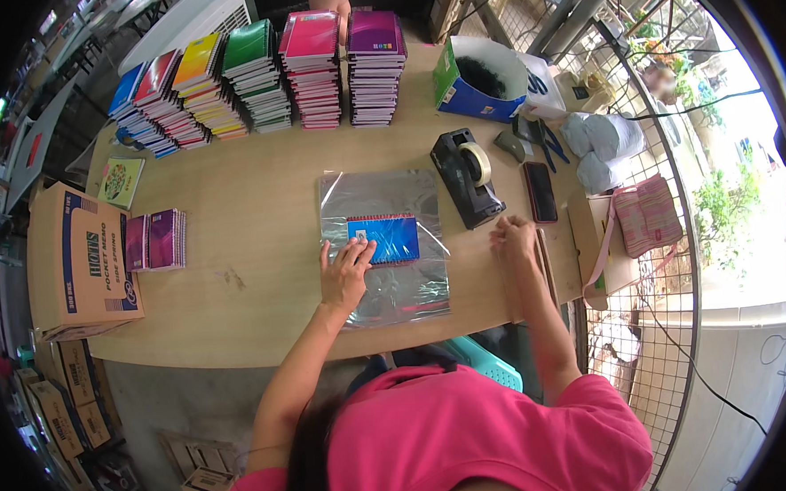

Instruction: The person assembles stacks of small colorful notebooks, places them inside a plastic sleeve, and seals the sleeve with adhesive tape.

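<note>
Pink fills the near edge of the head view, the person's shirt (474,437), with both forearms reaching onto a long wooden bench (253,279) beside a wire mesh wall (655,321). At the left end sits a cardboard box (78,262), closed, contents hidden; at the far right corner a blue and green box (478,81) stands open with something dark inside. Stacks of spiral notebooks (260,75) line the far edge. Mid-bench lies a clear plastic sheet (384,246), and on it a blue notebook (386,239) lies flat, long axis running left to right, spiral toward the far edge. Its left end is pressed by the left hand (345,273), fingers spread flat. Near a tape dispenser (468,177), the right hand (513,239) rests at the bench's near right edge, fingers curled together, holding nothing I can make out.
</note>
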`<state>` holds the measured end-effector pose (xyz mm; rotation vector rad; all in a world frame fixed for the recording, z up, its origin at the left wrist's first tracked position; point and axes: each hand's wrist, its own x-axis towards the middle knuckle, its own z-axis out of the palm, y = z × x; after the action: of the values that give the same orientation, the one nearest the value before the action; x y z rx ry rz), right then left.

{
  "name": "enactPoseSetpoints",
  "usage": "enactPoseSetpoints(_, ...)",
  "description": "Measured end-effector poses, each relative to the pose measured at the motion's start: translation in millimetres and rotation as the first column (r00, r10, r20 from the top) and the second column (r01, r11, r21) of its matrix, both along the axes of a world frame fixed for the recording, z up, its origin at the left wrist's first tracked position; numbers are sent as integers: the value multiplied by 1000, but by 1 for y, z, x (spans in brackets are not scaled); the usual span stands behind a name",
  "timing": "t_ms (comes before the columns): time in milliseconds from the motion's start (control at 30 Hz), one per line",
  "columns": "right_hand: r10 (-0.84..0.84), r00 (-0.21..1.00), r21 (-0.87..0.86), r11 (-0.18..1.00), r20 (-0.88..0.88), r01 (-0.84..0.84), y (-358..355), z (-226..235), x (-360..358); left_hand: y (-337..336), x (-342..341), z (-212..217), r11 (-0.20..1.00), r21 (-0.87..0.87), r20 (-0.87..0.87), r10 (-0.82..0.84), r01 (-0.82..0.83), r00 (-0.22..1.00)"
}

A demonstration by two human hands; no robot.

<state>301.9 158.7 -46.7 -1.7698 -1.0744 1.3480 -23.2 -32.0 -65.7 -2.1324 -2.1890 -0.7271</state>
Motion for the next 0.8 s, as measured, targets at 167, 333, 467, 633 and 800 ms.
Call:
enactPoseSetpoints(167, -388, 766, -418, 892, -513, 172, -36, -66, 10, 7, 6, 0, 998, 43, 33, -44, 42, 998)
enactPoseSetpoints(333, 452, 861, 263, 882, -235, -391, -78, 62, -143, -3, -3, -3, 999, 30, 23, -29, 28, 999)
enactPoseSetpoints(467, 560, 777, 178, 766, 288, -618, -75, 31, -194, -2, -4, -4, 997, 69, 6, -36, 36, 999)
enactPoseSetpoints(633, 427, 615, 210, 682, 663, -700, -67, -26, -170, -2, 0, -3, 999, 31, 26, -42, 41, 999)
enactPoseSetpoints(800, 448, 463, -4, 722, 765, -692, -80, -1, -130, 3, -4, 9, 991, -103, 7, -90, 90, 996)
